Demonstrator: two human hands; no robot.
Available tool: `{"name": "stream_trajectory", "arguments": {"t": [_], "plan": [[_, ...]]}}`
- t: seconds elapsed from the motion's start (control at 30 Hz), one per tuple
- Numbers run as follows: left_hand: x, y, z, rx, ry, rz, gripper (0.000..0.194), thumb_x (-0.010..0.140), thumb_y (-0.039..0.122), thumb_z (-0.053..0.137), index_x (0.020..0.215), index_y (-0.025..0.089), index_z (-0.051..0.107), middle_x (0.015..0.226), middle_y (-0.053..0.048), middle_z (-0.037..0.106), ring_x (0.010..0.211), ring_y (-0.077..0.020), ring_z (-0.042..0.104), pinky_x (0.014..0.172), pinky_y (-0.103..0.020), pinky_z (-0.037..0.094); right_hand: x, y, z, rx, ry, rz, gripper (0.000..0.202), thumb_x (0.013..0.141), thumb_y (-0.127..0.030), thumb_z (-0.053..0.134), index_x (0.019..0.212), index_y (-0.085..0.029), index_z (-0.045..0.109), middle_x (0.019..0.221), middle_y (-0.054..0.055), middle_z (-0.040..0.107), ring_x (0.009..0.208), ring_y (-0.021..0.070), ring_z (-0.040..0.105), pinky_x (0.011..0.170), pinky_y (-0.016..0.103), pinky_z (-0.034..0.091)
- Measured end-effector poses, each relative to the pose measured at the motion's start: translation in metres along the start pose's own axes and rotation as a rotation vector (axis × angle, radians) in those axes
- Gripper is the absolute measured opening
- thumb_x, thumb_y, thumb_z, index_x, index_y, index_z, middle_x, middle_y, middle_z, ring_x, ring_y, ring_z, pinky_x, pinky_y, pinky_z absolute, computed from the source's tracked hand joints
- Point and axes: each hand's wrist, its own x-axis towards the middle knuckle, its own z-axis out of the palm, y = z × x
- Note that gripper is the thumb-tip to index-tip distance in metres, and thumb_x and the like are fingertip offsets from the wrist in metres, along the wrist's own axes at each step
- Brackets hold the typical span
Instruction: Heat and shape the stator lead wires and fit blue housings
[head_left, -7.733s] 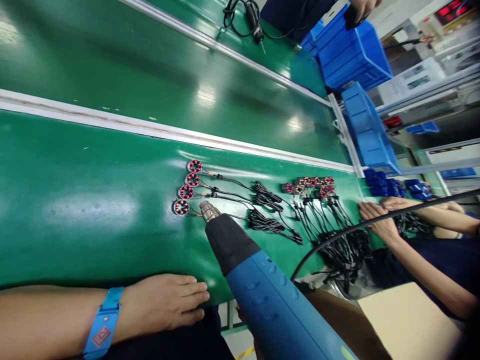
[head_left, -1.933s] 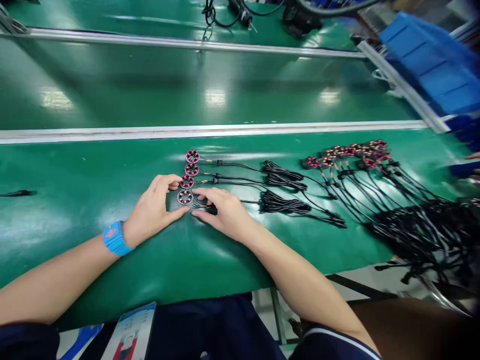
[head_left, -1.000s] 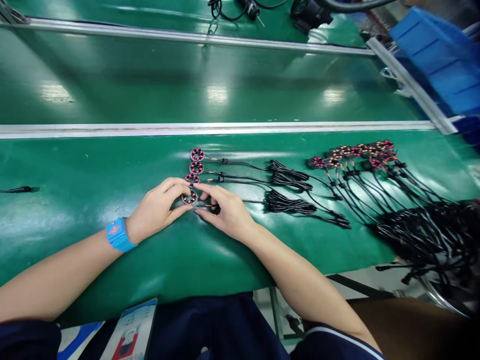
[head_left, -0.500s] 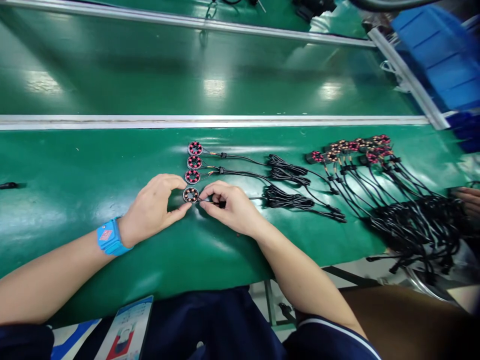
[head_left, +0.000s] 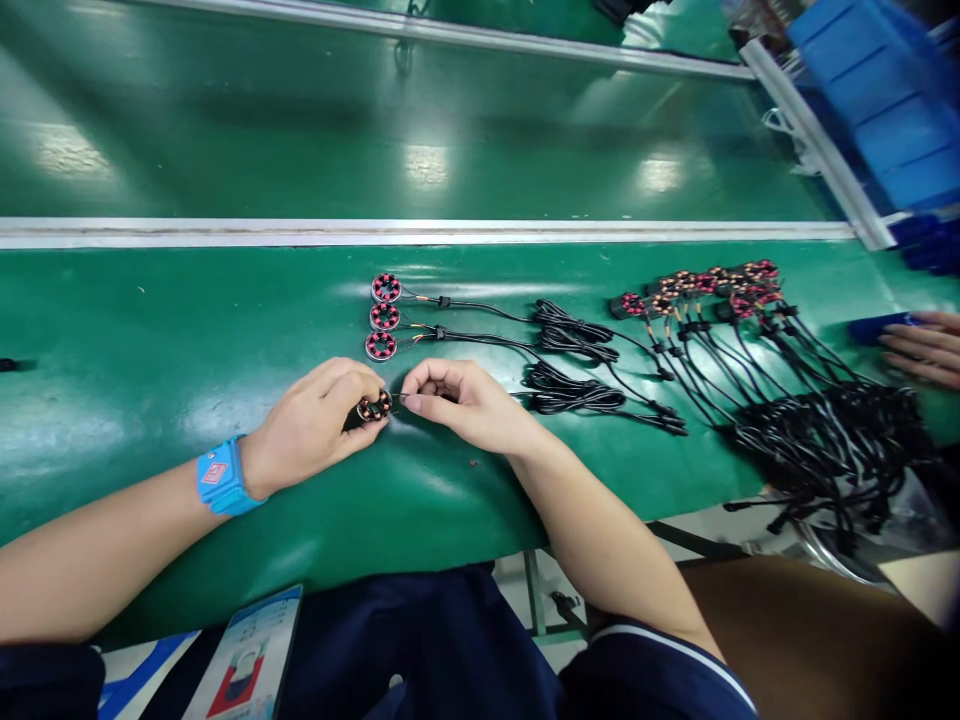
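Note:
My left hand (head_left: pixel 319 408) is closed around a small ring-shaped motor stator (head_left: pixel 375 405) with copper-coloured windings, tilted between thumb and fingers. Just to its right, my right hand (head_left: pixel 476 408) pinches the thin lead wires (head_left: pixel 399 398) that run from this stator. The rest of its cable passes behind the right hand, partly hidden. Above the hands, a top stator (head_left: pixel 386 288), a middle stator (head_left: pixel 385 316) and a lower stator (head_left: pixel 381 346), all with red windings, lie in a column. Their black cables lead right to coiled cable bundles (head_left: pixel 576 338).
On the right lies a cluster of stators (head_left: pixel 705 286) with a thick heap of black cables (head_left: pixel 832 440). Another person's hand (head_left: pixel 926 350) rests beyond it by a blue object (head_left: pixel 874 329). A white strip (head_left: pixel 450 232) crosses the green table; a blue bin (head_left: pixel 870 100) stands upper right.
My left hand has closed on the copper-wound stator and tilted it, shifting it slightly down and left. The other person's hand at the right has come further into view with a blue object.

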Motion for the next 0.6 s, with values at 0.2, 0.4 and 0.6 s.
{"name": "stream_trajectory", "arguments": {"t": [0.2,0.4,0.6], "plan": [[-0.004,0.002,0.003,0.008,0.004,0.036,0.027,0.093,0.019,0.07,0.111,0.019,0.049,0.106,-0.008,0.068,0.098,-0.0209,0.066,0.082,-0.034,0.055,0.001,0.002,0.001,0.123,-0.006,-0.04,0.017,0.091,-0.032,0.064,0.089,-0.015,0.064,0.082,0.002,0.067,0.075,0.0135,0.064,0.072,0.027,0.05],[-0.009,0.001,0.005,0.009,-0.085,-0.038,0.025,0.096,0.027,0.066,0.113,0.021,0.049,0.102,-0.006,0.065,0.089,-0.0206,0.066,0.077,-0.034,0.054,-0.005,0.0,0.01,-0.09,0.041,-0.08,0.015,0.098,-0.029,0.058,0.094,-0.017,0.066,0.077,0.0,0.07,0.072,0.013,0.066,0.07,0.026,0.049],[-0.001,-0.005,-0.016,-0.056,-0.27,-0.118,0.046,0.091,0.054,0.072,0.116,0.021,0.052,0.103,-0.004,0.064,0.089,-0.02,0.065,0.079,-0.032,0.055,-0.01,0.001,0.002,-0.457,0.127,-0.223,0.032,0.1,-0.022,0.058,0.132,-0.023,0.061,0.093,-0.001,0.077,0.096,0.0182,0.069,0.099,0.038,0.045]]}}
